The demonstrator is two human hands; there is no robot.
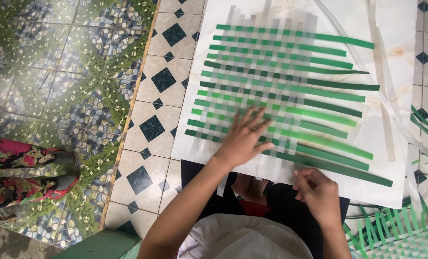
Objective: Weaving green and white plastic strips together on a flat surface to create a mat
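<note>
A woven mat [276, 91] of green and white strips lies on a white board [396, 29], directly ahead of the person. Its green strips run crosswise, loose ends trailing right. The left hand [245, 139] lies flat, fingers spread, pressing the mat's near edge. The right hand [317, 189], just nearer than that edge, seems to pinch a white strip [290, 168] end, though blur hides the grip. No containers show; loose green strips [391, 230] lie right of the mat.

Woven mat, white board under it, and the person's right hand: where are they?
woven mat [281, 76], head view, middle of the green-and-white weave
white board [391, 29], head view, bare top right corner
right hand [317, 189], head view, back of hand
</note>
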